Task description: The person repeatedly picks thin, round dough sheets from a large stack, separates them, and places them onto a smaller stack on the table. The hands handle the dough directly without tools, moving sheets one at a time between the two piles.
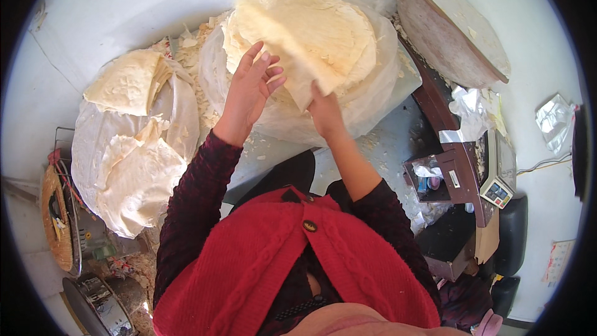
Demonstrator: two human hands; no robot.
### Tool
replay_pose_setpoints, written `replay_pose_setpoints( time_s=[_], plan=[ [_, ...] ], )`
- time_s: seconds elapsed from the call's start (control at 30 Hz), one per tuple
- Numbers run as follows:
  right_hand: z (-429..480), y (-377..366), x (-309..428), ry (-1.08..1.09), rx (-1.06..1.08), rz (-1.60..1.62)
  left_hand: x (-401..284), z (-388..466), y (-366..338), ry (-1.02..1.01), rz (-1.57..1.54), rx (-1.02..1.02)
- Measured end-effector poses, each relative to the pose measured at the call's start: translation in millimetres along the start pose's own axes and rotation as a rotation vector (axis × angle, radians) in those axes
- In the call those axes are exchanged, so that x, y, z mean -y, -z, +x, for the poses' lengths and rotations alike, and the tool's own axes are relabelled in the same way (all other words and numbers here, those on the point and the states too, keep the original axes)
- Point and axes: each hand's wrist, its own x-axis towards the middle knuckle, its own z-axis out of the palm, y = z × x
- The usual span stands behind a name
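A stack of large, thin round flatbreads (326, 23) lies on clear plastic sheeting (373, 98) in front of me. My right hand (326, 107) grips the near edge of a thin flatbread sheet (289, 51), which is partly lifted over the stack and blurred. My left hand (254, 86) is raised just left of that sheet, fingers apart and slightly curled, holding nothing. To the left, a folded pile of flatbread (123, 81) rests on a cloth-like cover (88, 135), with a crumpled flatbread sheet (140, 172) nearer me.
Bread flakes (196, 74) lie between the two piles. At the upper right a big round board or tub (447, 28) leans on its side. A digital scale (501, 172) and an open drawer (431, 179) are at right. A woven round pad (56, 219) is at far left.
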Motion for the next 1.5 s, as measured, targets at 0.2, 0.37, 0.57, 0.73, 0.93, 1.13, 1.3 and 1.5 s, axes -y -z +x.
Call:
replay_pose_setpoints(
  time_s=[0.2, 0.37, 0.57, 0.73, 0.93, 1.13, 1.3, 1.5],
  plan=[
    [3, 25, -12, -0.195, 0.078, 1.285, 55, 6, 32, 0.255, 0.050, -0.282],
    [-12, 20, -6, -0.358, 0.026, 1.446, 93, -1, 55, 0.419, -0.009, -0.243],
    [-37, 4, 7, -0.354, -0.001, 1.424, 99, 1, 42, 0.423, -0.271, -0.015],
    [-62, -8, 18, -0.402, 0.019, 1.547, 103, -17, 34, 0.310, -0.235, 0.068],
    [-80, -10, 30, -0.453, 0.042, 1.199, 86, -29, 22, 0.171, -0.425, 0.000],
    [-87, -24, 50, -0.367, 0.166, 0.982, 49, -50, 28, 0.115, -0.439, -0.019],
    [-89, -46, 67, -0.288, 0.204, 0.805, 29, -68, 44, 0.132, -0.467, -0.057],
    [-91, -61, 86, -0.092, 0.260, 0.552, 4, -82, 67, 0.084, -0.520, -0.118]
  ],
)
